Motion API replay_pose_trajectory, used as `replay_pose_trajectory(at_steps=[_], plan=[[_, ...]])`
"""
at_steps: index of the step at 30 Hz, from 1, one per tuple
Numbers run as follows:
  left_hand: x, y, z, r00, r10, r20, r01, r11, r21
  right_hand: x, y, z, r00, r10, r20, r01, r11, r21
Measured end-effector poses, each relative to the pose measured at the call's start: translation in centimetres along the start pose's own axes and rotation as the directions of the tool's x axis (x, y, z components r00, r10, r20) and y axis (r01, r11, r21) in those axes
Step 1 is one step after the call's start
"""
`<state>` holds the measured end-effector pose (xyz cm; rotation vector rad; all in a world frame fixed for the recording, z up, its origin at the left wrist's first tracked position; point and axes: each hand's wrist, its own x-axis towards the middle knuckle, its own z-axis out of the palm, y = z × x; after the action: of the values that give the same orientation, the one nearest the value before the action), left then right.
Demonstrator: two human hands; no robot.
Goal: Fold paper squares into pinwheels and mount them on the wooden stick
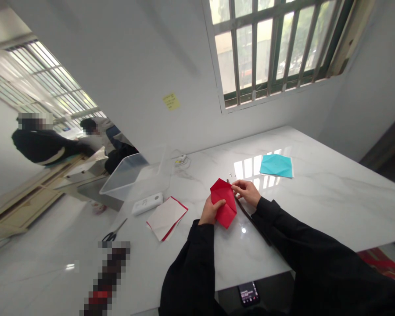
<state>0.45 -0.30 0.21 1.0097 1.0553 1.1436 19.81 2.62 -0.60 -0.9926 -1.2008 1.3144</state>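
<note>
My left hand [210, 212] grips a red folded paper envelope [224, 206] above the white table, with the thumb lying across its front. The envelope's pointed flap [219, 183] faces away from me. At the envelope's right edge is my right hand [246, 192], its thumb and fingers pinched together; whatever is between the fingertips is too small to make out. A long dark strip [250, 217] lies on the table under the right hand and forearm. Just beyond the envelope sit several tiny shiny white pieces [231, 175].
A turquoise paper envelope [276, 166] lies at the back right. To the left are red and white paper sheets [167, 218], a white power strip-like box [148, 204], scissors [113, 232] and a clear plastic bin [125, 175]. A phone [249, 293] rests below the table's front edge.
</note>
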Motion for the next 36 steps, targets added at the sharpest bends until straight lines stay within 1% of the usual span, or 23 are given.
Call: replay_pose_trajectory(at_steps=[7, 16, 23, 29, 32, 36], plan=[[0.1, -0.1, 0.0, 1.0, 0.003, 0.0, -0.003, 1.0, -0.014, -0.2, -0.3, 0.2, 0.999, -0.051, -0.014, 0.052, 0.998, 0.041], [0.2, -0.3, -0.2, 1.0, 0.002, -0.004, -0.002, 1.0, 0.01, -0.2, -0.4, 0.4, 0.999, 0.044, 0.004, -0.045, 0.991, 0.124], [0.1, 0.1, 0.0, 0.999, 0.036, 0.04, -0.035, 0.999, -0.013, -0.3, -0.2, 0.2, 0.999, 0.052, 0.008, -0.052, 0.993, 0.11], [0.0, 0.3, 0.1, 0.999, 0.021, 0.047, -0.019, 0.999, -0.038, -0.4, -0.3, 0.3, 0.995, 0.096, -0.008, -0.094, 0.985, 0.143], [-0.2, 0.7, 0.3, 0.998, 0.0, 0.058, 0.005, 0.996, -0.085, -0.5, -0.4, 0.3, 0.993, 0.118, -0.018, -0.114, 0.98, 0.164], [-0.4, 1.3, 0.6, 0.995, -0.066, 0.069, 0.078, 0.977, -0.2, -0.6, -0.6, 0.4, 0.993, 0.117, -0.015, -0.113, 0.979, 0.17]])
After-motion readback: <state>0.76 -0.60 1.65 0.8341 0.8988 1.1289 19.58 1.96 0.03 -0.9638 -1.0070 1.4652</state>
